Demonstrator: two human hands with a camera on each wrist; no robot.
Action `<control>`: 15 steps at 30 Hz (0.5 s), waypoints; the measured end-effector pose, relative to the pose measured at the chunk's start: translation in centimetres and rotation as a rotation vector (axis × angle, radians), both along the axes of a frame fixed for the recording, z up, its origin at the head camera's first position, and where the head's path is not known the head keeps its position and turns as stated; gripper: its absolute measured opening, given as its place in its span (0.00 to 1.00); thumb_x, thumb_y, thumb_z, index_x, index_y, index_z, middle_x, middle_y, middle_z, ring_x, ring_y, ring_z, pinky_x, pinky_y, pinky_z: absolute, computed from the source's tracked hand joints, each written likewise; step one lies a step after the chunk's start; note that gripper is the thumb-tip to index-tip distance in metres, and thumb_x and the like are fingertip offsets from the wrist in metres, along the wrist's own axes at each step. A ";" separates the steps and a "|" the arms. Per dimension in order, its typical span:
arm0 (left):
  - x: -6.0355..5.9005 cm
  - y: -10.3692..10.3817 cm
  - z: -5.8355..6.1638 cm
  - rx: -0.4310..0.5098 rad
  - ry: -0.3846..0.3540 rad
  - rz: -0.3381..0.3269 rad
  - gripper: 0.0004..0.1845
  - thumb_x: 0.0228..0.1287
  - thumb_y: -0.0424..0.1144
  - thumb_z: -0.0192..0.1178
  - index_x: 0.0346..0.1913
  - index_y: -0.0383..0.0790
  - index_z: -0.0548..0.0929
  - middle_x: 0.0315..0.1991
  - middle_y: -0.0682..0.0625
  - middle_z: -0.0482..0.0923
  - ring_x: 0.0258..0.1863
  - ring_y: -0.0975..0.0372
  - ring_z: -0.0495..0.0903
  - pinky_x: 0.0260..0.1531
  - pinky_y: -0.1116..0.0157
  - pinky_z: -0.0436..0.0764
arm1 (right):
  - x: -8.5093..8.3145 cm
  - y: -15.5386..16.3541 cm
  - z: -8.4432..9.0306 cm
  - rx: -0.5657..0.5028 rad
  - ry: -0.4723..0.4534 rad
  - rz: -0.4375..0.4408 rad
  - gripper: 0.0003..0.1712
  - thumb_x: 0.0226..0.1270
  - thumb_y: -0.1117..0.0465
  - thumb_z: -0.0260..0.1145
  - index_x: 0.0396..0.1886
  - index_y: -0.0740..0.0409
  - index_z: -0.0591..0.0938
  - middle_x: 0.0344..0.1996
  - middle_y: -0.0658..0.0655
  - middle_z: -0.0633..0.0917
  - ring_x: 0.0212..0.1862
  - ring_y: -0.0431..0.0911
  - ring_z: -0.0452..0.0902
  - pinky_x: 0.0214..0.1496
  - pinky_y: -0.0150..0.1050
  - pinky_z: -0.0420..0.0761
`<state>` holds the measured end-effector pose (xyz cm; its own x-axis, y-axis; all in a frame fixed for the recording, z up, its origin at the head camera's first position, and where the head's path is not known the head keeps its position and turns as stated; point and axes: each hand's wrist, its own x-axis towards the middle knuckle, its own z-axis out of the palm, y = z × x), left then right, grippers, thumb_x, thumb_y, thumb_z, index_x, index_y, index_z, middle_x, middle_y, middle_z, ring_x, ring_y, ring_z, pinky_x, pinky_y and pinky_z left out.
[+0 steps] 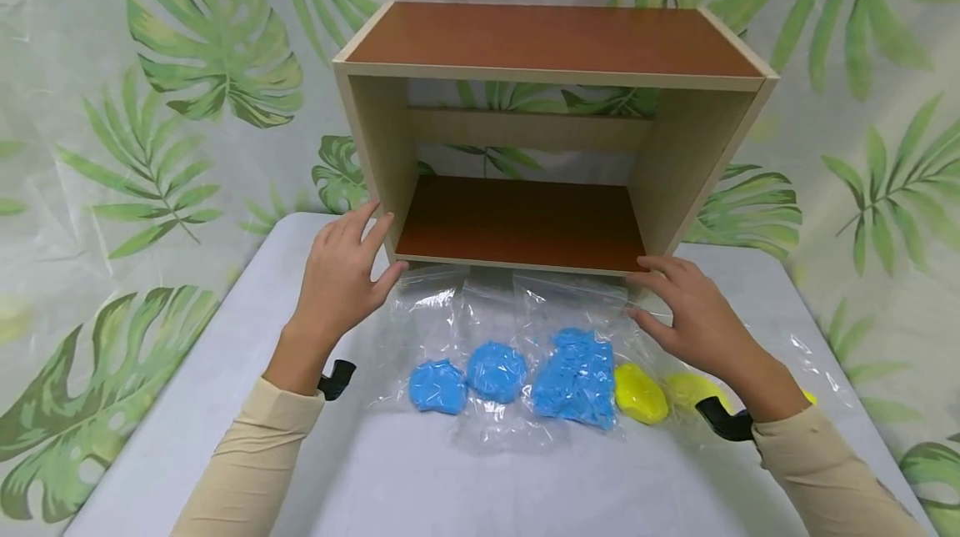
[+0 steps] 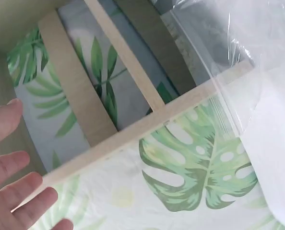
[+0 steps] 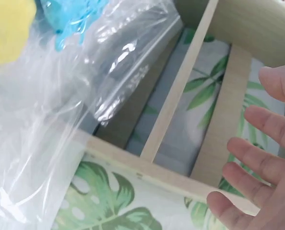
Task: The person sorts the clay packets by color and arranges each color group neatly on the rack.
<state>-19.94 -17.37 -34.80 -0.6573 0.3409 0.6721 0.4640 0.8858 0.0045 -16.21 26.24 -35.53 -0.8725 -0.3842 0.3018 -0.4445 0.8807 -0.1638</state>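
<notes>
An open wooden box shelf (image 1: 551,49) with a brown top and floor stands at the back of the table. My left hand (image 1: 341,274) is at its lower left corner with fingers straight, and it holds nothing. My right hand (image 1: 693,316) is at the lower right corner, fingers extended, also holding nothing. In front of the shelf lie several clear plastic bags (image 1: 570,303) holding blue clay lumps (image 1: 573,378) and yellow clay lumps (image 1: 641,393). The left wrist view shows my left hand's fingers (image 2: 13,189) near the shelf edge (image 2: 133,134). My right hand's fingers (image 3: 257,163) show beside a bag (image 3: 85,86).
The table (image 1: 247,312) has a pale grey-white cover. A leaf-print curtain (image 1: 150,103) hangs behind and around it. The table's left and right edges fall away close to the shelf's sides.
</notes>
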 end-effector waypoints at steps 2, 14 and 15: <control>-0.3 -0.5 0.1 0.061 -0.014 -0.023 0.32 0.55 0.43 0.73 0.62 0.34 0.78 0.67 0.37 0.73 0.62 0.43 0.76 0.56 0.43 0.78 | 0.0 0.4 0.0 0.007 0.011 -0.006 0.29 0.57 0.57 0.74 0.59 0.56 0.80 0.65 0.65 0.74 0.67 0.63 0.66 0.62 0.69 0.71; -3.8 -2.9 2.5 0.542 -0.370 -0.076 0.27 0.65 0.38 0.63 0.66 0.35 0.73 0.63 0.37 0.75 0.59 0.44 0.78 0.54 0.45 0.80 | 0.7 3.5 0.2 0.049 0.068 0.035 0.28 0.53 0.60 0.75 0.56 0.58 0.81 0.61 0.66 0.77 0.62 0.64 0.68 0.59 0.69 0.72; -4.1 -3.0 2.8 0.573 -0.413 -0.076 0.28 0.66 0.39 0.62 0.68 0.36 0.72 0.65 0.38 0.73 0.60 0.45 0.77 0.56 0.45 0.79 | 0.8 3.8 0.2 0.052 0.073 0.038 0.27 0.53 0.60 0.75 0.55 0.58 0.81 0.61 0.67 0.77 0.62 0.64 0.68 0.58 0.69 0.72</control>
<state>-24.09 -20.36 -32.00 -0.8856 0.0638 0.4601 0.3845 0.6567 0.6488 -15.42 30.08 -35.37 -0.8334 -0.4337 0.3427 -0.4870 0.8693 -0.0841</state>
